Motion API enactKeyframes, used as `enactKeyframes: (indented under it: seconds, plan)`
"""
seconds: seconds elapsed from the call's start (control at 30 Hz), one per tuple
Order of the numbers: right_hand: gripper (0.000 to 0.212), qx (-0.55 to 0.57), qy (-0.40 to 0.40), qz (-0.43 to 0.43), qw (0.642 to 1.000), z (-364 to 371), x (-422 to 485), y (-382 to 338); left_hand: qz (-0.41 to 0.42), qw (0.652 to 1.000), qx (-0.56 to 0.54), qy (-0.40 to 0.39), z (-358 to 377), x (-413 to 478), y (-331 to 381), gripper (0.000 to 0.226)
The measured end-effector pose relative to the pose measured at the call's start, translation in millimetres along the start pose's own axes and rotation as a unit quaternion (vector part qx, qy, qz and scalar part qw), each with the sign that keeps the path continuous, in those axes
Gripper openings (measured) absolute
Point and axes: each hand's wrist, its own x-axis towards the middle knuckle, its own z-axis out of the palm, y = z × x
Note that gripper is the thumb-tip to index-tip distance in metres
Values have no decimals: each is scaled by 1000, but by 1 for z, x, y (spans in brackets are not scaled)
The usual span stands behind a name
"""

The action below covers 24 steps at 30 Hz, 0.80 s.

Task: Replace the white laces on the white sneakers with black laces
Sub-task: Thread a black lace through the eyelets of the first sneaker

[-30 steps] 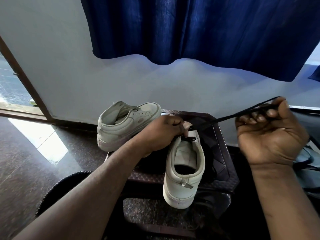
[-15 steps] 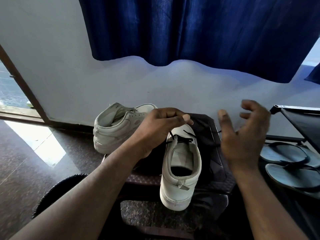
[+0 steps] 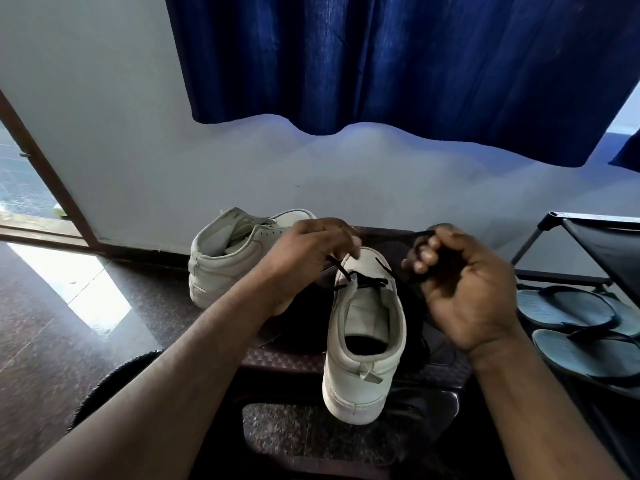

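Dark polished granite floor (image 3: 52,323) is stretching out below a pale wall (image 3: 138,133) and a deep blue pleated curtain (image 3: 398,64). In the middle, a dark brown plastic stool with a woven-pattern top (image 3: 294,362) is carrying the action.

On it is lying the nearer white leather low-top sneaker (image 3: 363,341), heel toward the person and toe toward the wall, so its long axis is running straight out between the two forearms. A thin black lace (image 3: 367,283) is crossing the eyelets just above the tongue.

The left hand (image 3: 308,251) is hovering right over the left eyelet row, fingers curled, pinching the lace where it is rising out of the shoe. The right hand (image 3: 460,282) is sitting just beside the shoe's right flank, palm turned toward the camera, fingers curled round the other run, with what looks like its tip poking out past the fingertips. So the left hand is the nearer to the eyelets, and the next threading is likely going inward across that open throat.

The leather is showing smooth and lightly creased, the collar padded. The lace is looking limp and cord-like, bound to flop once slackened.

Just behind the left hand, the second white sneaker (image 3: 225,265) is standing at an angle, tongue loose, no lace showing on it. Off right, pale blue flip-flops (image 3: 571,306) are resting below the top tier of a black metal-framed rack (image 3: 606,244).
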Motion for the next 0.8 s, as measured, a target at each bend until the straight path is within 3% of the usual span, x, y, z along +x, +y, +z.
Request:
enactKeyframes:
  seconds: [0.1, 0.17, 0.23, 0.3, 0.37, 0.47, 0.57, 0.63, 0.7, 0.8]
  plan:
    - [21, 55, 22, -39, 997, -14, 1, -20, -19, 983, 155, 101, -12, 3, -3, 21]
    - [20, 69, 21, -72, 995, -23, -1, -34, -26, 937, 327, 123, -18, 3, -8, 28]
    - [19, 47, 21, -93, 994, -27, -2, -41, -7, 903, 408, 132, -16, 0, -11, 27]
    - [26, -30, 29, -88, 995, -22, -3, -37, 44, 905, 398, 142, -10, -2, -10, 28]
    - [25, -142, 26, -84, 986, -9, -8, -26, 107, 933, 316, 135, -3, 0, -8, 26]
    - [19, -294, 2, -86, 952, 11, -16, -10, 149, 976, 156, 28, 13, 2, -5, 22]
    - [23, -311, -24, -89, 946, 18, -19, -2, 142, 983, 112, -32, 25, -1, -5, 14]
    - [19, -308, -16, -84, 948, 18, -19, -2, 126, 982, 137, -19, 25, -1, -4, 7]
    - [24, -273, -3, -63, 960, 16, -18, -6, 119, 963, 240, 31, 19, -1, -2, 11]
    - [24, -168, 6, -44, 985, 8, -16, -19, 103, 880, 449, 116, 2, 2, -4, 8]
